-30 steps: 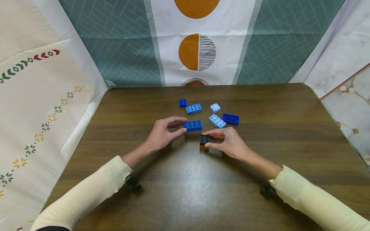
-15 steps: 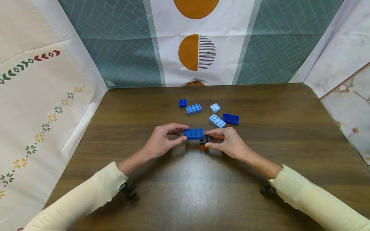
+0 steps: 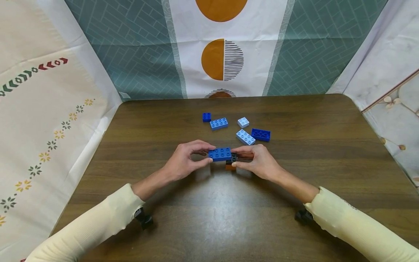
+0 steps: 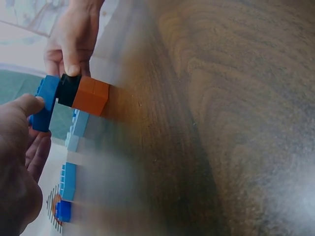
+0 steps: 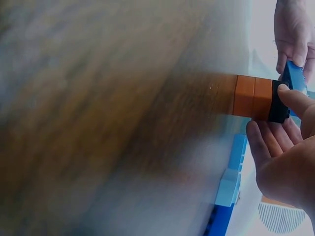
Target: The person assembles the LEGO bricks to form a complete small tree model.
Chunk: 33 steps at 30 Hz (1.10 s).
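Observation:
My left hand [image 3: 186, 162] pinches a blue eight-stud toy brick [image 3: 219, 154] by its left end, between thumb and fingers. The brick lies level, its right end over part of a small black brick [image 4: 68, 89]. That black brick tops a short stack of two orange bricks [image 5: 252, 96] standing on the table. From the right side, my right hand [image 3: 260, 162] pinches the black brick with thumb and fingers. In the left wrist view the blue brick is at or very close to the black studs; whether they are joined I cannot tell.
Behind the hands on the wooden table [image 3: 157, 120] lie a small dark blue brick [image 3: 206, 117], a mid-blue long brick [image 3: 219, 123], a pale blue small brick [image 3: 243, 122], a pale blue long brick [image 3: 245, 137] and an upturned dark blue brick [image 3: 260, 134]. Patterned cloths hang around the table.
My left hand has brought the blue brick nearer to me and slightly right, so it now overlaps the black brick. My right hand and the stack have stayed in place.

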Available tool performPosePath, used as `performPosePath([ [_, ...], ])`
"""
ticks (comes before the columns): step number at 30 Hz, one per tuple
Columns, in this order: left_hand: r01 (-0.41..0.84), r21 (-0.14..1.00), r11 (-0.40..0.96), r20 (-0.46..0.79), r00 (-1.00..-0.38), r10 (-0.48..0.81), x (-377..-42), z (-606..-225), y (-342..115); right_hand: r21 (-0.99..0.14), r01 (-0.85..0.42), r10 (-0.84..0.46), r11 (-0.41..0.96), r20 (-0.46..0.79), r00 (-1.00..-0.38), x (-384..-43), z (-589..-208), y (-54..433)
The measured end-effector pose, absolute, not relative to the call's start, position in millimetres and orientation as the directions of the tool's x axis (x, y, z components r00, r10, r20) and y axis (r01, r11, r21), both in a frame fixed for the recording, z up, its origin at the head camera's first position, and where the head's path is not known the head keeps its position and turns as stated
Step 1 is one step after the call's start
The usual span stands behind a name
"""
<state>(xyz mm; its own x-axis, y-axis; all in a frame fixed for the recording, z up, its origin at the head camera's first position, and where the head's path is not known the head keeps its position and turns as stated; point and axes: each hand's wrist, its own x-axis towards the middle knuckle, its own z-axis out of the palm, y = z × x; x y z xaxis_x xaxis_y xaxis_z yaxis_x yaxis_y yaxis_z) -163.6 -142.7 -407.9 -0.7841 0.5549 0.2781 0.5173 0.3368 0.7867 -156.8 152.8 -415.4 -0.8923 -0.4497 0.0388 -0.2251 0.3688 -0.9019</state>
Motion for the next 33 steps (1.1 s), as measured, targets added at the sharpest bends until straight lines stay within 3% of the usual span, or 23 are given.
performPosePath([
  [11, 0.534, 0.761, 0.367, 0.258, -0.77, 0.584, -165, -403, -141, -0.901, -0.227, -0.459, 0.369, 0.036, -0.888, -155, -414, 151],
  [18, 0.543, 0.745, 0.387, 0.253, -0.768, 0.589, -165, -400, -141, -0.912, -0.274, -0.456, 0.306, 0.112, -0.883, -154, -411, 145],
  [33, 0.556, 0.73, 0.398, 0.256, -0.762, 0.595, -165, -401, -140, -0.891, -0.31, -0.444, 0.333, 0.142, -0.885, -158, -408, 142],
])
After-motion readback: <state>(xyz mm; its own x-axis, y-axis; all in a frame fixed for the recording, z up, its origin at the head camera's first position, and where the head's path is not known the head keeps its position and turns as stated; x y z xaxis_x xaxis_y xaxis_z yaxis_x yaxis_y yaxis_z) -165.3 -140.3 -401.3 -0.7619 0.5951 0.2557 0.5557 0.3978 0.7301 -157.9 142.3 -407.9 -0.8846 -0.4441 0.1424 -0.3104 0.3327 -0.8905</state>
